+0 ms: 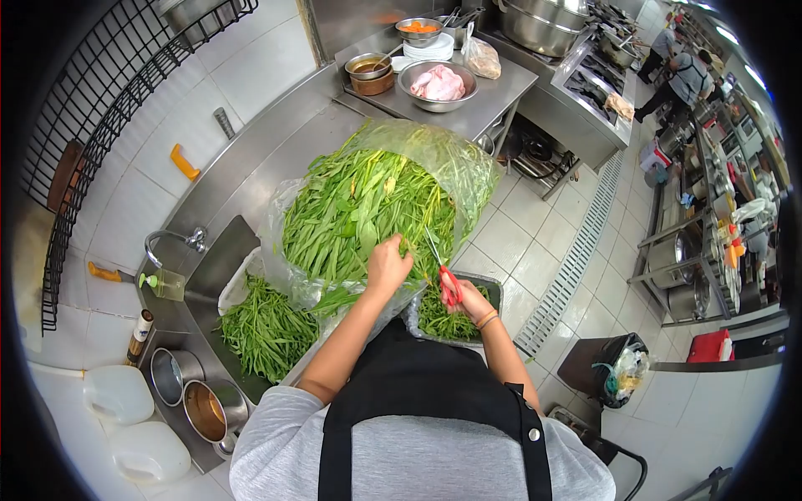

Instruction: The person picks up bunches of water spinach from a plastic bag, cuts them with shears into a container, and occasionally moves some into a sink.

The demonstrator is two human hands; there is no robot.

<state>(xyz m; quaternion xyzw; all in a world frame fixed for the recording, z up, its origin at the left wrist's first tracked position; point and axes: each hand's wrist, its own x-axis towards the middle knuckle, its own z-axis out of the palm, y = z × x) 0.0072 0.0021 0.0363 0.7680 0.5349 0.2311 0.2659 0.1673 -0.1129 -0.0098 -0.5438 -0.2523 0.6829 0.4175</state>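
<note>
A big heap of long-stemmed leafy greens lies in an opened clear plastic bag at the centre of the frame, on the steel tabletop. The left hand rests on the lower edge of the heap, fingers curled down and pinching a bunch of stems. Just to the right of it, the right hand grips red-handled scissors, fingers closed through the handles, the blades pointing up toward the greens and slightly parted (whether they touch a stem cannot be told).

Below the scissors sits a metal tray holding cut greens, beside the person's black apron. To the lower left, more greens fill a sink under a curved tap, with a small green-capped bottle on its rim. Two metal pots and white plastic jugs occupy the lower left corner.

At the upper centre, a steel bowl with pale raw meat stands near a bowl of brown sauce and a bowl of orange pieces. In the upper right, other people work well apart along a stove line. A black bin stands on the tiled floor at the lower right.
</note>
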